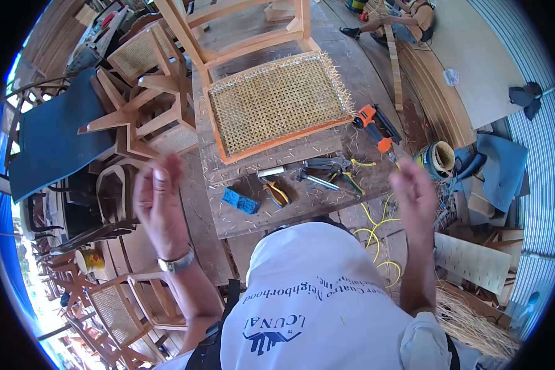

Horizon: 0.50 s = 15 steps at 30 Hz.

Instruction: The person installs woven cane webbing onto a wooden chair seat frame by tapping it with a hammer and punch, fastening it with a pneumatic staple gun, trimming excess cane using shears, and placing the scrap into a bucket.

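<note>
A wooden chair frame with a woven cane seat (277, 105) lies on the worktable, loose cane ends sticking out along its right edge. My left hand (160, 194), with a watch at the wrist, is raised left of the table, fingers curled; whether it holds anything is too small to tell. My right hand (414, 191) is raised at the table's right, fingers bent and blurred. Near it lies an orange and black nail gun (376, 128). Yellow-handled pliers (276, 193), a blue block (240, 200) and a hammer-like tool (317, 180) rest below the seat.
Stacked chair frames (135, 111) and a blue sheet (61, 135) stand at the left. A yellow hose (375, 231) curls beside the table's right edge. A bucket (438, 159) stands at right. Another person (413, 21) sits at the top right, beside long boards.
</note>
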Each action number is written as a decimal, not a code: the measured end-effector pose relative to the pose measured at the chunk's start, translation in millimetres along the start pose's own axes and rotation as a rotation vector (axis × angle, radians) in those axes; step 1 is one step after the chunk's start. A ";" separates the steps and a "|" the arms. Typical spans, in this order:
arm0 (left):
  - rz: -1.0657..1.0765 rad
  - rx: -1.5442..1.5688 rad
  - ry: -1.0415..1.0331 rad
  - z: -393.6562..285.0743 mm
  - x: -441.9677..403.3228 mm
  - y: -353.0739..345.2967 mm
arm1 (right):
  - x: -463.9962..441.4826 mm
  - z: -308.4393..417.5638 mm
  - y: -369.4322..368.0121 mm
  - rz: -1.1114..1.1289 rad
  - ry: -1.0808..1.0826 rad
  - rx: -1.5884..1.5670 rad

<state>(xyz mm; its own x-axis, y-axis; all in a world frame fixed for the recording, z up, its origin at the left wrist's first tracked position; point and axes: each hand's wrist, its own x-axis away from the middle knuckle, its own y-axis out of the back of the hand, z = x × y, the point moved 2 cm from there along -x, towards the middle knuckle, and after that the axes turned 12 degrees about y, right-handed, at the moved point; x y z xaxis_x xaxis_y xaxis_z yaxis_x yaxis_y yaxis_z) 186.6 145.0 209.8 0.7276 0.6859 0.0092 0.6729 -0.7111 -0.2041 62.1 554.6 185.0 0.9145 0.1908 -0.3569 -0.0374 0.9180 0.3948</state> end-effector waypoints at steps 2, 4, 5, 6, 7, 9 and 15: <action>-0.118 0.024 0.304 67.7 6.5 38.4 | 63.6 -75.9 -12.0 0.091 -0.263 0.056; -0.105 -0.044 0.515 140.6 22.1 68.1 | 142.2 -140.2 -18.3 0.277 -0.445 0.228; -0.053 -0.106 0.607 173.0 34.1 76.0 | 174.5 -150.2 -26.9 0.281 -0.475 0.224; 0.078 -0.294 0.677 201.5 47.1 76.1 | 200.5 -156.2 -33.8 0.287 -0.503 0.221; 0.209 -0.482 0.743 222.4 61.6 69.6 | 223.2 -162.6 -39.5 0.360 -0.546 0.213; 0.617 -0.619 0.868 243.6 91.7 43.1 | 253.6 -170.0 -49.1 0.512 -0.632 0.195; 1.086 -0.553 0.991 269.2 127.7 34.1 | 194.1 -127.7 -51.1 0.636 -0.656 0.255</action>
<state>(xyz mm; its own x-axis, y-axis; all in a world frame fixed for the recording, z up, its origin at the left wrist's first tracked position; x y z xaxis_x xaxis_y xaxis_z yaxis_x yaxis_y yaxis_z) 266.5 249.9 -59.5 0.5231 -0.3835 0.7611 -0.4079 -0.8968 -0.1716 190.0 589.1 -12.6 0.7996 0.3248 0.5050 -0.5886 0.5903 0.5523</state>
